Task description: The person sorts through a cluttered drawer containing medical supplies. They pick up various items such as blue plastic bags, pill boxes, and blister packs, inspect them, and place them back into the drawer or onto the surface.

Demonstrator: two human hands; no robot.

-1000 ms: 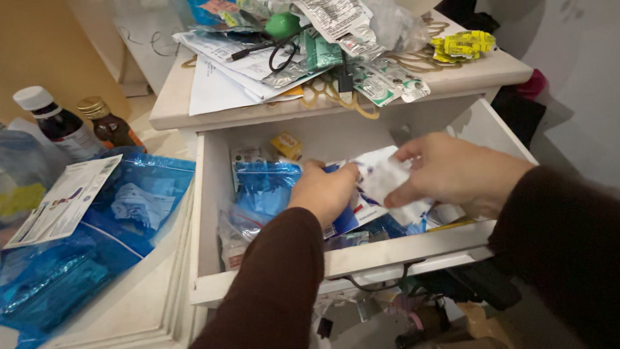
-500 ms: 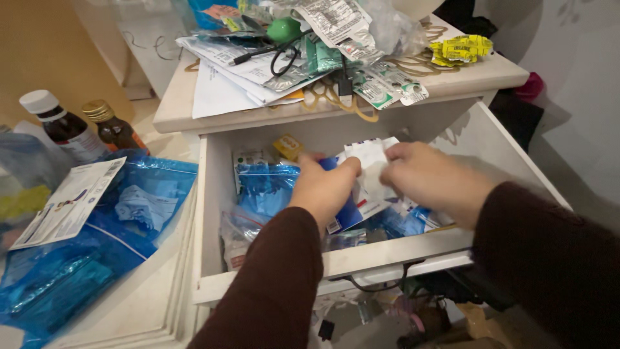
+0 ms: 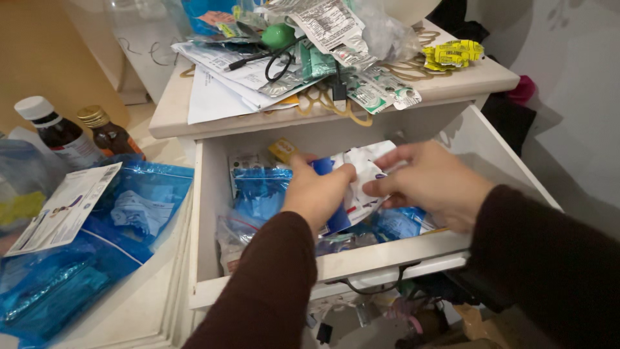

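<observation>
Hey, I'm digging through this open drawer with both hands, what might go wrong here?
The left hand and right hand both pinch a crumpled white packet over the open drawer; tugging from both sides might tear it. The paper pile on the cabinet top overhangs the edge above, so a bump could slide sheets into the drawer. The two brown bottles stand close to the blue bags; shifting those might tip them.
</observation>
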